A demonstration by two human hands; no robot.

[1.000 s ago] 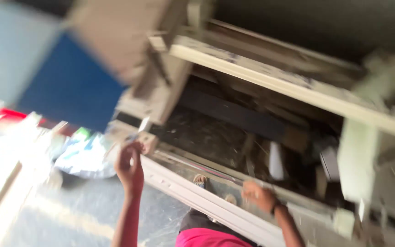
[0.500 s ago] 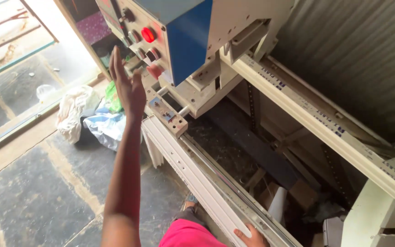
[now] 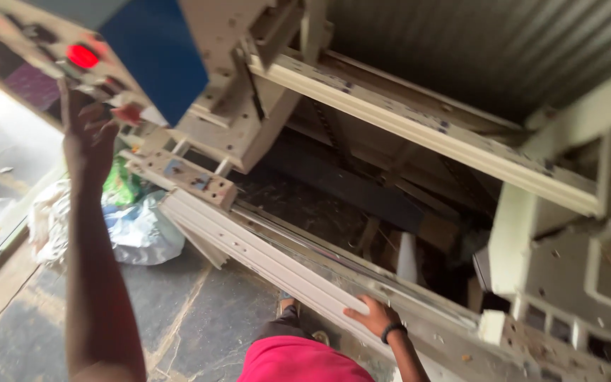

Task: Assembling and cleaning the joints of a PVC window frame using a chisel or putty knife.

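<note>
Big cream metal machine, painted, chipped, long rails running diagonally. Blue-faced control box at upper left, red button on its pale panel. White profile strip, long, ribbed, lying on front rail. Crumpled plastic bags on stone floor below box. Left arm stretched straight up, left hand at panel's lower edge, fingers loosely spread, gripping nothing visible. Right hand, dark wristband, resting flat on strip, fingers extended, not closed around it.

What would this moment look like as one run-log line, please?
left hand: raised at control panel | right hand: resting on white profile | bags: on floor
</note>
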